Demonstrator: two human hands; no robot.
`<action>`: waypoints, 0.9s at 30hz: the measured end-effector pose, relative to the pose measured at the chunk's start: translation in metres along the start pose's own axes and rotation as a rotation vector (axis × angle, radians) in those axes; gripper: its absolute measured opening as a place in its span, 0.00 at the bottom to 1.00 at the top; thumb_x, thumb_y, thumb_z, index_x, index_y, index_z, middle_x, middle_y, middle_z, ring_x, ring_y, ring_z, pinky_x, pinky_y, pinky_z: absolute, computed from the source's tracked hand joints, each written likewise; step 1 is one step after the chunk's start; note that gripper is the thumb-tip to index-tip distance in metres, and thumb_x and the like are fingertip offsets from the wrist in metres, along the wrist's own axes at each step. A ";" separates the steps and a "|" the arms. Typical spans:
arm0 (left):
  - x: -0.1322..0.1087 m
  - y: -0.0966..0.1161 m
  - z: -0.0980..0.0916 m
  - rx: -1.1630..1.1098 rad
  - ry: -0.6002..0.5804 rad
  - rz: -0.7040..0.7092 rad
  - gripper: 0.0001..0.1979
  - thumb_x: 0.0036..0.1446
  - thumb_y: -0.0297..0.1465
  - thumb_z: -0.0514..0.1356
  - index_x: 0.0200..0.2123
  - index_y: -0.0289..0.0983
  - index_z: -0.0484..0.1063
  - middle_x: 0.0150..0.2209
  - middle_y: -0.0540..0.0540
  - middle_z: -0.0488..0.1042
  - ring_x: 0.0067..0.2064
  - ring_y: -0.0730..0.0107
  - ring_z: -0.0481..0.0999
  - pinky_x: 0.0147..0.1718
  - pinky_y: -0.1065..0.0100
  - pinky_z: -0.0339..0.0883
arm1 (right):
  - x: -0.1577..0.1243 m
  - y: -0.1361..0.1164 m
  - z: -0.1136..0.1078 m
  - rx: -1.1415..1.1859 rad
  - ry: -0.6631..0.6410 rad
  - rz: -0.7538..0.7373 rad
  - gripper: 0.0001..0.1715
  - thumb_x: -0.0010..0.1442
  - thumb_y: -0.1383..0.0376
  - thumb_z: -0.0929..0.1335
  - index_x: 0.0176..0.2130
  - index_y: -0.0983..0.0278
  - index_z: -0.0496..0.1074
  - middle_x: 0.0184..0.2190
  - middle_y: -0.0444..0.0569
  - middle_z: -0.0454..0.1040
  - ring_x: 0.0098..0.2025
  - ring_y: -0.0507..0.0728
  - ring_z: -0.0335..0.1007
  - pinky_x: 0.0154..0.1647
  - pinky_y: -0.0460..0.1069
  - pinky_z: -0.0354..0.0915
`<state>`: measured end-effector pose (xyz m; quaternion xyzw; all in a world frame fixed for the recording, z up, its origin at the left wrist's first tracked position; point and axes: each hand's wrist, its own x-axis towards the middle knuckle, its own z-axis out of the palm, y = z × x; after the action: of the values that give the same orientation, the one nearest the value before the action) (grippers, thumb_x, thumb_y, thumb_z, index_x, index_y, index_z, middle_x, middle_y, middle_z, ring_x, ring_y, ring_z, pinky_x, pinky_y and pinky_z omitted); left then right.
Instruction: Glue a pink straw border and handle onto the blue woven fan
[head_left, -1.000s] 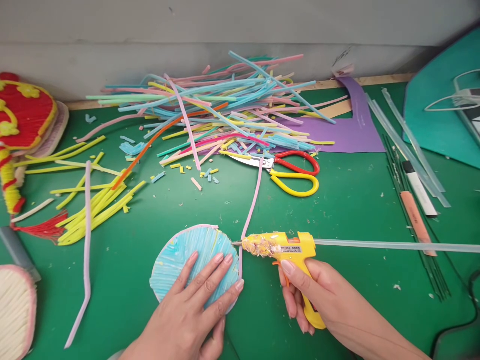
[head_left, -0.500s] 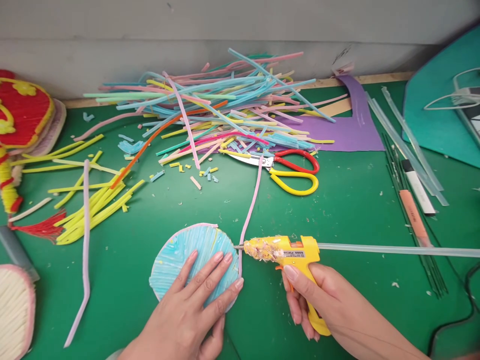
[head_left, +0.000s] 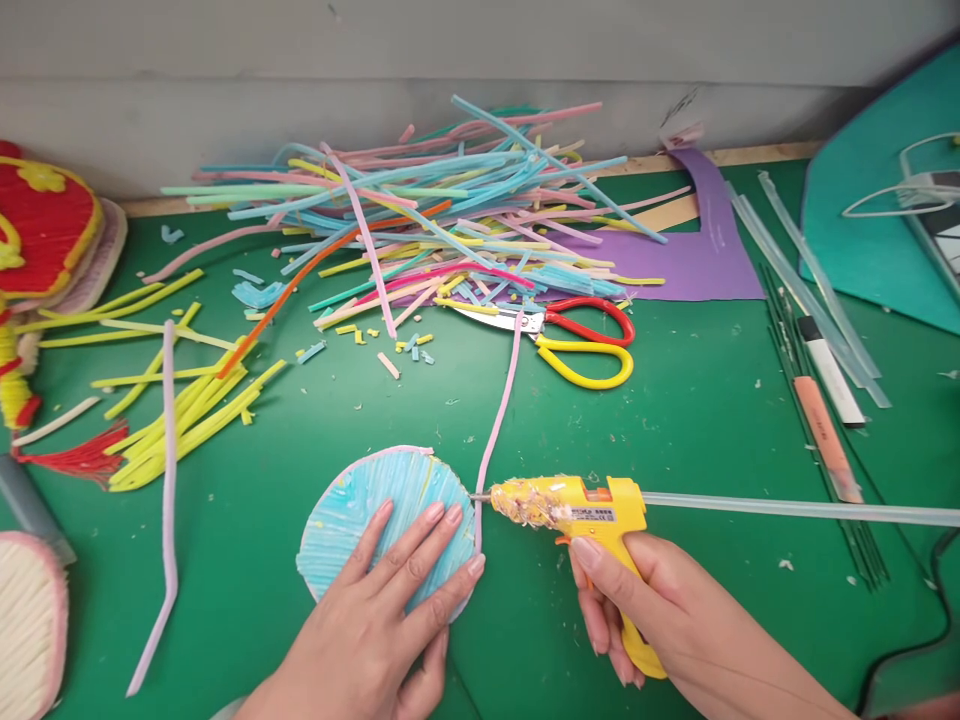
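Observation:
My left hand point(head_left: 405, 600) lies with fingers spread on a round light-blue disc point(head_left: 337, 540) covered in fuzzy pipe cleaners, its little finger side by the disc's right edge. A pink pipe cleaner point(head_left: 501, 420) edges part of the disc; its loose end runs up from the right rim to the scissors. In my right hand point(head_left: 622, 600) is a yellow glue gun point(head_left: 592, 505), held by its handle with a clear glue stick point(head_left: 750, 507) in its back. The metal nozzle points left at the disc's right rim, by the pink strand; whether it touches cannot be told.
Red-and-yellow-handled scissors point(head_left: 577, 340) lie behind the disc. Beyond is a heap of coloured pipe cleaners point(head_left: 420, 210) over a purple sheet point(head_left: 697, 270). Yellow pipe cleaners point(head_left: 180, 430) and a lilac one point(head_left: 170, 480) lie left. Glue sticks point(head_left: 810, 280) and a black cable point(head_left: 900, 650) are right.
The glue gun has shifted very slightly to the right and down. My left hand stays on the disc, and the whole view has moved a little.

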<state>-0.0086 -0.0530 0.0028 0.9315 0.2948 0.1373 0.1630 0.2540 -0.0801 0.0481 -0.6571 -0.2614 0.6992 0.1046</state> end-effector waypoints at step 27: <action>0.001 0.002 -0.002 -0.051 -0.004 -0.011 0.25 0.62 0.27 0.54 0.62 0.40 0.66 0.68 0.41 0.60 0.69 0.56 0.57 0.68 0.46 0.41 | -0.014 -0.006 0.002 -0.081 0.004 0.060 0.40 0.54 0.30 0.58 0.20 0.61 0.63 0.17 0.43 0.63 0.20 0.49 0.61 0.24 0.45 0.59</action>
<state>-0.0075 -0.0534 0.0050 0.9256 0.2960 0.1421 0.1882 0.2525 -0.0822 0.0637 -0.6699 -0.2696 0.6894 0.0574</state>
